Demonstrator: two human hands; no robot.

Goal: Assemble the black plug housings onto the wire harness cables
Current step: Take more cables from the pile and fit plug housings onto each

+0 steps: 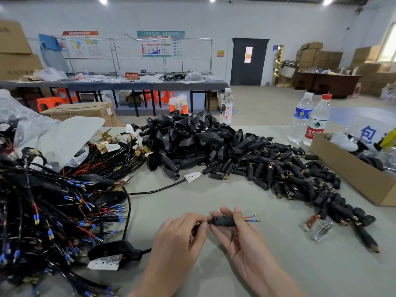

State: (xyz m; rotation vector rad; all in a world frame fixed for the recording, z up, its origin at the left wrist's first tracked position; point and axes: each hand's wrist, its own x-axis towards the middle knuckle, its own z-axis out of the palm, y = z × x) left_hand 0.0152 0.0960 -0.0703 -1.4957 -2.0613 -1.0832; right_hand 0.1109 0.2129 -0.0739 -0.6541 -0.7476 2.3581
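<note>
My right hand (237, 236) grips a small black plug housing (224, 221) that sits threaded on a black cable (145, 251). A red and a black wire with blue-sleeved terminals (254, 218) stick out of the housing's right end. My left hand (177, 239) pinches the cable just left of the housing. The cable runs left to a larger black moulded part with a white tag (111, 252). A heap of small plug housings (285, 174) lies at centre right, and a pile of large black covers (188, 138) behind it.
A tangled mass of wire harnesses (53, 211) fills the left side. An open cardboard box (360, 168) stands at the right edge, two water bottles (308, 118) behind it. A loose clear clip (321, 232) lies right of my hands on the grey table (214, 196).
</note>
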